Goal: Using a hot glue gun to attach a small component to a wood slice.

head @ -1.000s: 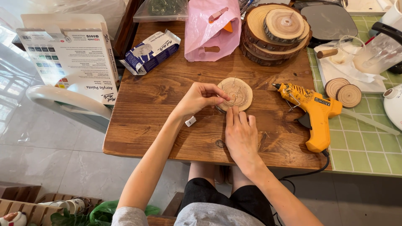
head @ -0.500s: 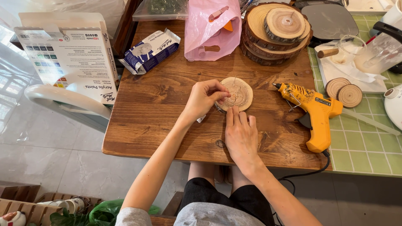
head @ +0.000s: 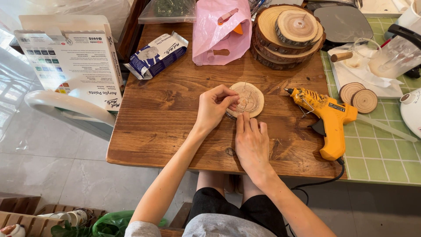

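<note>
Wood table, grey tile floor, daylight

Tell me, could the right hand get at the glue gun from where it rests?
Probably yes: the right hand lies flat on the table, and the glue gun sits just beside it with bare wood between.

Single head view, steeply down, close over table.

Two hands meet at a small wood slice: left hand pinching at nine o'clock, right hand pressing at six o'clock.
</note>
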